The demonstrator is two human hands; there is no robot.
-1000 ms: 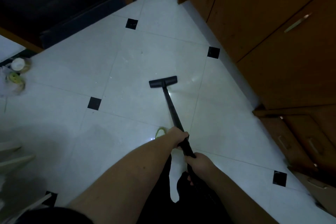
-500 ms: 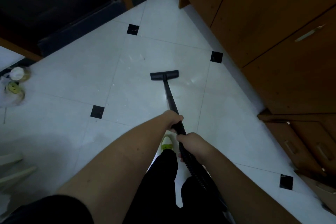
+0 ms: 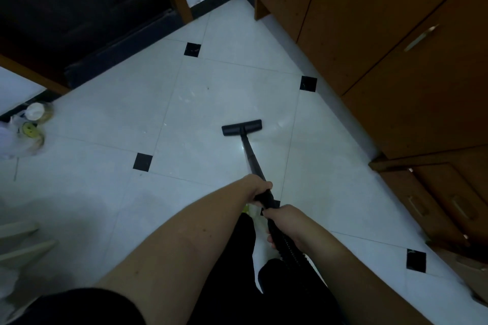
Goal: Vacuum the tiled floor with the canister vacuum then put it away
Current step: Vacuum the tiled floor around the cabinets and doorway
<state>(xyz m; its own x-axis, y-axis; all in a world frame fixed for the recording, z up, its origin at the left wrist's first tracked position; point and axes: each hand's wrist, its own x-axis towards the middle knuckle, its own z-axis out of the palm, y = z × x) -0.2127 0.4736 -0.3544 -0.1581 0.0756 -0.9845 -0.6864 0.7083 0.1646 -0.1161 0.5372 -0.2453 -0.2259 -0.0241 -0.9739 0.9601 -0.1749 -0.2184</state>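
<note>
Both of your hands are on the vacuum wand (image 3: 252, 155), the thin black tube that runs from the middle of the frame down toward you. Your left hand (image 3: 257, 187) is the forward one: its fingers are curled round the wand where the thin tube meets the thicker black grip. Your right hand (image 3: 284, 224) sits just behind and below it, nearer your body, wrapped round the ribbed hose (image 3: 289, 247) end of the grip, the thumb side facing the camera. The two hands are close together, with a short stretch of black grip showing between them.

The floor head (image 3: 242, 127), a flat black bar, lies ahead of your left hand, above it in the frame and slightly to the left. It rests flat on a white tile of the tiled floor (image 3: 111, 119), which has small black diamond insets. The canister itself is out of view.

The wooden cabinets (image 3: 396, 42) fill the upper right and right edge, well apart from the floor head. A dark doorway (image 3: 79, 0) takes the upper left. At the left edge, some small jars (image 3: 33, 120) and a plastic bag stand on the floor, blurred. Your dark trouser legs show at the bottom centre.
</note>
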